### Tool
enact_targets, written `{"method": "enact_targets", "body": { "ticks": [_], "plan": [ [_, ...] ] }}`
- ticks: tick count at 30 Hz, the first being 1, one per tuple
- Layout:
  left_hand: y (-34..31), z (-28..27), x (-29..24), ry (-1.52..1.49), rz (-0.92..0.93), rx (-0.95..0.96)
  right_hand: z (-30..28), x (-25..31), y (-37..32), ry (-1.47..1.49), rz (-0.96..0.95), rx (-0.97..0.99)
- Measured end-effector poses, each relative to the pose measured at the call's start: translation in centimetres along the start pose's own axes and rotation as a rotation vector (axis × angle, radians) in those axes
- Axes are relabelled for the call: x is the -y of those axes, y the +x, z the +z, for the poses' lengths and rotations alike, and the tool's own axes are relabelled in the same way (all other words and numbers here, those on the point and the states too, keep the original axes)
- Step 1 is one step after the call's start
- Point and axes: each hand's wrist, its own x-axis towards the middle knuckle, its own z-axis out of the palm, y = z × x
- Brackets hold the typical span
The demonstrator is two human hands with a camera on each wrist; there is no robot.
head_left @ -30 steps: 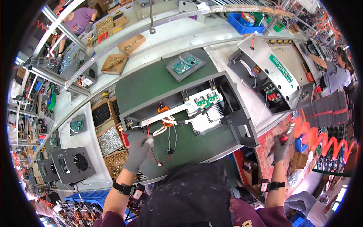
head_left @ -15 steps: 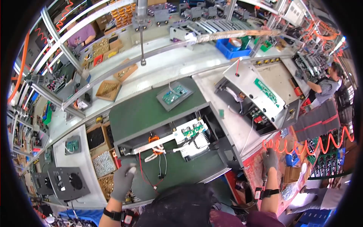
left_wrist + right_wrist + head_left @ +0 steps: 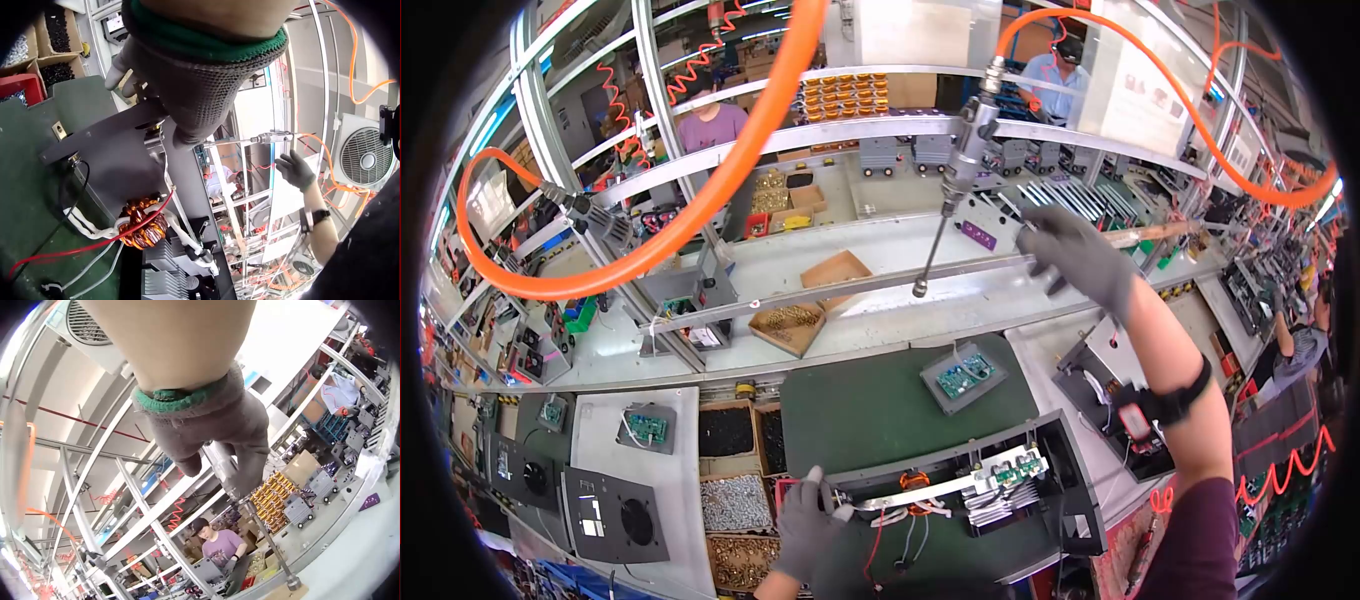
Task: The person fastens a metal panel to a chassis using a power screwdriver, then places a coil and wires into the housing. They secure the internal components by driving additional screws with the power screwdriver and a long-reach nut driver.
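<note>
My gloved left hand [image 3: 808,525] grips the left end of a dark metal housing [image 3: 1085,500]. In the left wrist view its fingers and thumb straddle the end panel [image 3: 125,134]. Inside the housing are a copper-wound coil [image 3: 142,225], finned heatsinks [image 3: 164,265] and green circuit boards [image 3: 1020,468]. Red and grey wires [image 3: 872,545] trail onto the green mat. My gloved right hand [image 3: 1085,262] is raised with fingers spread, right of a hanging air screwdriver [image 3: 968,155] with a long bit. A gap shows between them in the head view.
Screw bins [image 3: 735,503] stand left of the green mat [image 3: 860,400]. A circuit board on a grey plate [image 3: 963,378] lies behind the housing. A metal rail [image 3: 830,288] crosses above the bench. An orange hose [image 3: 730,180] loops overhead. Fan panels [image 3: 615,515] lie far left.
My right hand has left the red bench and the red-handled tool, rising toward the hanging screwdriver. My left hand has come onto the housing's end. The head view has tilted up.
</note>
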Motion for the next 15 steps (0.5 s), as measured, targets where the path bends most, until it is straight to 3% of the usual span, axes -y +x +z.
{"method": "enact_targets", "body": {
  "ticks": [3,5,6,7,8,10,11,12,13,14,15],
  "plan": [
    [0.1,-0.3,-0.9,0.048,0.005,0.027,2.3,-2.2,10.4,-0.054,-0.078,-0.222],
    [0.3,-0.6,-0.9,0.068,-0.023,0.053,4.3,-2.4,14.6,0.066,-0.12,-0.239],
    [0.3,-0.5,-0.8,0.049,-0.007,0.053,4.7,-2.4,16.7,0.264,-0.068,-0.195],
    [0.4,-0.5,-0.8,0.029,0.011,0.051,5.1,-2.6,18.0,0.458,-0.016,-0.154],
    [0.5,-0.6,-0.9,0.037,-0.015,0.077,6.1,-0.4,16.5,0.387,0.005,-0.343],
    [0.6,-0.6,-0.9,0.04,-0.015,0.065,5.5,-0.4,17.2,0.33,-0.1,-0.378],
    [0.5,-0.5,-0.9,0.038,-0.003,0.049,4.3,-0.5,17.6,0.375,-0.03,-0.28],
    [0.5,-0.5,-0.8,0.045,0.012,0.04,3.6,1.4,14.7,0.288,-0.093,-0.154],
    [0.5,-0.6,-0.9,0.049,-0.022,0.065,1.9,0.0,14.9,0.283,-0.289,-0.052],
    [0.5,-0.7,-0.9,0.029,-0.018,0.078,2.4,2.2,11.2,0.451,-0.299,-0.133],
    [0.7,-0.7,-0.8,0.008,-0.008,0.083,0.8,0.7,10.0,-0.184,-0.696,-0.197]
  ]
}}
